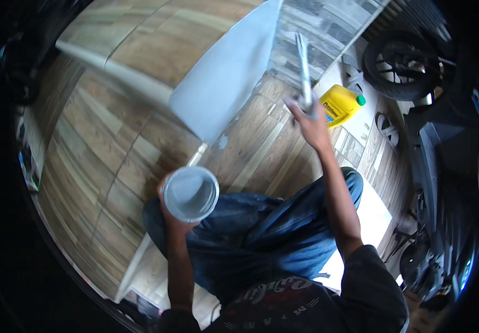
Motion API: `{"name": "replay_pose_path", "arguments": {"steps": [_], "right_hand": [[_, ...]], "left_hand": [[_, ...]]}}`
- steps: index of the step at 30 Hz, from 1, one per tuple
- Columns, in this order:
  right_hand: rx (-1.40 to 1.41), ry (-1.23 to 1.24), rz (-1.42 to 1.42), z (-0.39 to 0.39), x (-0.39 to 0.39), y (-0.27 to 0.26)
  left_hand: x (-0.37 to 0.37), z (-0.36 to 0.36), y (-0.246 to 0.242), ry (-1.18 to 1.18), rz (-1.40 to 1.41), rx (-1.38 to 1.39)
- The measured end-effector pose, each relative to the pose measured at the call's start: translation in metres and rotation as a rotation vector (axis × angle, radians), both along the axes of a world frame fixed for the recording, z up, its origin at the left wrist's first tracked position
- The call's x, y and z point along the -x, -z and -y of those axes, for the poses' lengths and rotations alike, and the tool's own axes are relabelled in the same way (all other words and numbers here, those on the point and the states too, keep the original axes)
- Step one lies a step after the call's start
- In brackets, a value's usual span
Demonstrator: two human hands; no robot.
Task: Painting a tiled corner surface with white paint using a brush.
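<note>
My left hand (173, 216) is wrapped around a round plastic tub (216, 192) above my left knee. Grey paint (183, 185) coats the tub's inside and lies in its bottom. Out ahead on the right, my right hand (312, 120) grips a long, slim, pale tool (303, 62) that points away from me. Motion blur hides what kind of tool it is. Left of it is a smooth light-grey surface (227, 79), bordered by wood-look tiles (160, 54). The tool appears apart from that surface.
Beside my right hand stands a yellow Prestone jug (339, 104) with a green cap. A motorcycle wheel (401, 65) and sandals (387, 130) are at the right. A pale tile edge (118, 75) runs along the left. Grey spots (223, 141) mark the wood-look floor (256, 154).
</note>
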State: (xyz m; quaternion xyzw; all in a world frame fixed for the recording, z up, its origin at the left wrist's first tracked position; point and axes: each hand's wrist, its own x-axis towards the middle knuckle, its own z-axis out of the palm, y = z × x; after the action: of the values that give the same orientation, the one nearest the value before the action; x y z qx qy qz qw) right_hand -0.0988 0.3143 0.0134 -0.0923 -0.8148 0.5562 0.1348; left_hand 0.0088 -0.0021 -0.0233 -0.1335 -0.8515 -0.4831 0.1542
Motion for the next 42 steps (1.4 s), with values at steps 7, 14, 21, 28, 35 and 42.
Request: {"name": "replay_pose_path", "arguments": {"steps": [7,14,21,28,35,42], "right_hand": [[0.117,-0.245,0.5,-0.033,-0.113,-0.066],[0.197,-0.24,0.405,0.017,-0.133,-0.076],[-0.572,-0.668,0.223,0.032,-0.122,-0.14],[-1.0,-0.851,0.369,0.091,-0.102,-0.176],[-1.208,-0.935,-0.215,0.1,-0.107,-0.142],[-1.287,-0.987,-0.232,0.083,-0.106,-0.162]], "left_hand": [[0.011,-0.011,-0.016,0.094,0.045,-0.209],[0.006,-0.008,-0.01,0.123,0.025,-0.268],[0.003,-0.01,-0.024,0.132,-0.021,-0.218],[0.003,-0.007,-0.026,0.134,-0.108,-0.109],[0.005,-0.009,-0.03,0.161,-0.224,-0.084],[0.004,-0.006,-0.029,0.11,-0.212,-0.112]]}}
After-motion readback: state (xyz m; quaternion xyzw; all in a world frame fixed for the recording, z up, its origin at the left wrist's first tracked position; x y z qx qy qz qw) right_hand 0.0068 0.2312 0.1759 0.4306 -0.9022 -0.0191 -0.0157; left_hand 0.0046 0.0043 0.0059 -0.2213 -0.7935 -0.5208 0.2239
